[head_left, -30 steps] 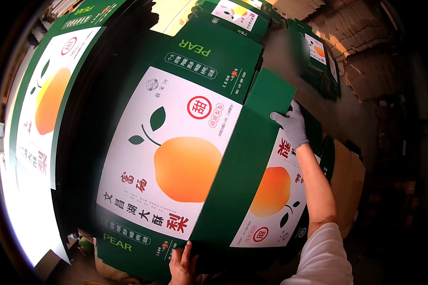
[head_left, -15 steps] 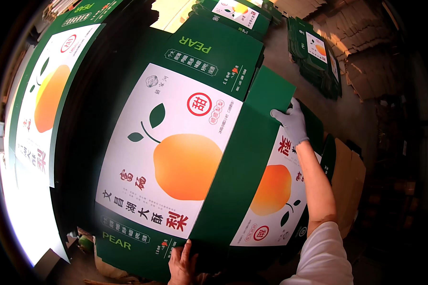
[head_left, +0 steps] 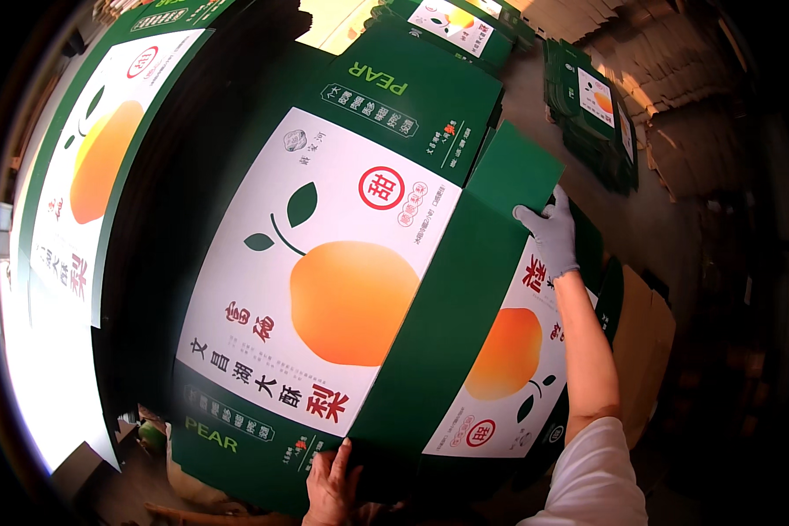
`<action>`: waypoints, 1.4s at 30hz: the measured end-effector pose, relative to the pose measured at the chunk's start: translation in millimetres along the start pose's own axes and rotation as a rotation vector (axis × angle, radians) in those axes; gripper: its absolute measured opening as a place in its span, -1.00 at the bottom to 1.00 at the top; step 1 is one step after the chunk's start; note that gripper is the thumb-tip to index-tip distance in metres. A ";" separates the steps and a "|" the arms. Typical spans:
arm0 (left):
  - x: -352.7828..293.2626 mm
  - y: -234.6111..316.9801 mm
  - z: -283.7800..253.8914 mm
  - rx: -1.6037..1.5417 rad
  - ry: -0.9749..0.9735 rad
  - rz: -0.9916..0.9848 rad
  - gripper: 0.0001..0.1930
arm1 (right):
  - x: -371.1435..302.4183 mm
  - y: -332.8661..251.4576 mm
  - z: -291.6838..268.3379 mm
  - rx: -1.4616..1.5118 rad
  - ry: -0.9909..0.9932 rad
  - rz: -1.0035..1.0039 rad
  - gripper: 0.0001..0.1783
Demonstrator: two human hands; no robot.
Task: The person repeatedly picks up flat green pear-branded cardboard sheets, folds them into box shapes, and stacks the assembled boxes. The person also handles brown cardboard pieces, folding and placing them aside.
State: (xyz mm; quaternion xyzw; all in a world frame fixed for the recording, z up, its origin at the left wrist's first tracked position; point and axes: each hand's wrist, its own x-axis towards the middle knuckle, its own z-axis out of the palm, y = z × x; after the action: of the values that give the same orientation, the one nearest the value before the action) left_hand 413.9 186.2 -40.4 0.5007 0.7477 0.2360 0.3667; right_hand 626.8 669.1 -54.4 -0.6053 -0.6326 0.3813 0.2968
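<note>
Touches a flat green carton blank (head_left: 434, 324), mid-scene, at opposite ends.
Has bare left hand (head_left: 332, 484) at the near edge and, well apart, gloved right hand (head_left: 551, 237) at the far flap (head_left: 517, 167), seemingly for steadying; impossible to tell pinching from resting. Covers a pear print (head_left: 504, 352) partly with right forearm (head_left: 590, 359). At left, printed panel (head_left: 105, 158); far right, green carton stack (head_left: 580, 131), brown cardboard (head_left: 693, 79).

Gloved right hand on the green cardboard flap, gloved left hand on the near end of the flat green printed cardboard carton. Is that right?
Not quite: the head view shows the left hand on the carton bare, not gloved. The gloved right hand is on the flap.
</note>
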 end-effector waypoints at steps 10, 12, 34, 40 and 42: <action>0.2 -3.2 2.1 -0.009 -0.008 -0.023 -0.32 | -1.6 3.7 -0.9 0.091 0.032 -0.063 -0.10; -0.3 -4.3 2.8 -0.011 -0.009 -0.033 -0.32 | -3.7 -2.1 0.8 0.083 0.024 -0.047 -0.12; 0.0 -3.7 2.7 -0.002 0.005 -0.039 -0.32 | -13.4 -36.3 9.4 -0.551 0.008 0.131 -0.15; 0.6 -4.0 3.7 0.011 0.013 -0.029 -0.34 | -76.9 -48.7 75.3 -0.689 -0.117 -0.600 -0.36; -1.9 -6.7 6.5 0.024 0.011 -0.036 -0.34 | -97.3 -52.8 94.4 -0.732 -0.208 -0.744 -0.41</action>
State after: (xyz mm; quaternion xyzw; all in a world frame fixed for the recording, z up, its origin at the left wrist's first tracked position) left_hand 415.6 181.8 -48.7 0.4901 0.7614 0.2234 0.3608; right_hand 528.2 562.1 -51.9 -0.3630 -0.9223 0.0625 0.1172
